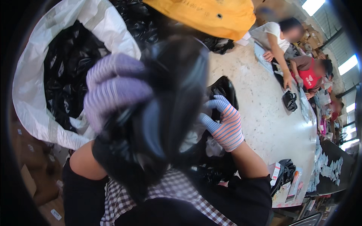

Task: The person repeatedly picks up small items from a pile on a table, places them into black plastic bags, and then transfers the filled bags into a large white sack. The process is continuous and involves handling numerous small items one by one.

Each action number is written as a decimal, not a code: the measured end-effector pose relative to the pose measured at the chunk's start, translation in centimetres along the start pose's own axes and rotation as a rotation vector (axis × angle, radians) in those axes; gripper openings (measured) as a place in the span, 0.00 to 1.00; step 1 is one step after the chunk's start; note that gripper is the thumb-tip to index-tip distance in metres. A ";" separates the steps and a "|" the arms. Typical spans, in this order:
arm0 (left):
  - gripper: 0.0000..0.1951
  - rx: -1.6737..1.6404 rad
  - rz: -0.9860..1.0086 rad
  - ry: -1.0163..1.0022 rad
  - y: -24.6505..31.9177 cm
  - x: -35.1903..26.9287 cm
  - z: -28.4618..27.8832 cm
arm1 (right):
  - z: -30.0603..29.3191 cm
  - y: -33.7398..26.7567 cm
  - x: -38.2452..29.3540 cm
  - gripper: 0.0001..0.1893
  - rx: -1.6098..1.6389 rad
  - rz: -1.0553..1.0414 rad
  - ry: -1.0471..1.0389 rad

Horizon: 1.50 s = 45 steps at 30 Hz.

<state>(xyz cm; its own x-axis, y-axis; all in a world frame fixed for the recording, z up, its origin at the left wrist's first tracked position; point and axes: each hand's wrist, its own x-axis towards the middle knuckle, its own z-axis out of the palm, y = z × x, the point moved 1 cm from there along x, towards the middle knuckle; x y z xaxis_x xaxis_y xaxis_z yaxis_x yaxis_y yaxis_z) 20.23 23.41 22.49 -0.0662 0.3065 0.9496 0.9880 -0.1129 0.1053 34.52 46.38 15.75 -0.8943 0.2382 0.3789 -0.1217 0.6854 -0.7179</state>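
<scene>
My left hand (116, 87), in a purple striped knit glove, grips a large black plastic bag (169, 93), blurred and raised close before my chest. Beside it, my right hand (223, 121), in a blue and orange striped glove, has its fingertips at more black plastic; whether it pinches any cannot be told. Clear plastic wrapping (213, 147) lies between that hand and my apron. A big white woven sack (31, 82) at the left stands open, filled with black plastic bags (68, 73).
A yellow sack (209, 17) lies at the top over black bags. Across the pale table (263, 124), two people work near a small black bundle (290, 100). Boxes and black items (285, 172) stand at the near right corner. Cardboard boxes (28, 175) are at lower left.
</scene>
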 end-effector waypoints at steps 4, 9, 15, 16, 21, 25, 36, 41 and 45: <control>0.22 -0.251 -0.240 0.096 2.6 -3.4 2.0 | 1.1 -0.6 -0.2 0.23 0.062 -0.040 -0.035; 0.21 -0.331 -0.108 -0.319 2.9 -6.0 1.9 | 0.6 -2.9 0.1 0.25 0.123 -0.101 -0.119; 0.19 -0.031 -0.010 -0.730 1.5 -7.4 1.9 | -0.8 -3.5 -0.2 0.26 0.138 -0.122 -0.454; 0.20 0.007 -0.023 -0.772 1.7 -8.0 1.2 | -2.5 -3.0 0.5 0.25 0.218 0.079 -0.491; 0.27 -0.117 -0.199 -0.559 1.3 -9.5 -1.4 | -6.9 8.3 4.0 0.41 -0.605 0.215 -0.013; 0.24 -0.050 -0.340 -0.275 1.7 -9.8 -2.5 | -4.1 16.4 2.3 0.31 -0.283 0.420 -0.338; 0.18 0.094 -0.463 -0.350 2.2 -7.8 -3.5 | -11.3 10.7 1.2 0.15 1.118 -0.155 0.252; 0.16 -0.019 -0.536 -0.469 3.2 -6.7 -2.2 | -11.2 7.8 1.1 0.04 1.106 -0.240 0.298; 0.17 -0.036 -0.654 -0.428 3.2 -7.5 -2.0 | -9.9 4.8 1.4 0.06 0.956 -0.295 0.291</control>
<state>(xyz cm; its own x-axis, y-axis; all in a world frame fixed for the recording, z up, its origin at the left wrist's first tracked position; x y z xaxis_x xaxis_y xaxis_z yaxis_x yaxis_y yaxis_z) 23.57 18.85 16.27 -0.5668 0.6585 0.4951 0.7610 0.1882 0.6208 36.97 56.80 18.65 -0.6506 0.3931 0.6498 -0.7226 -0.0572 -0.6889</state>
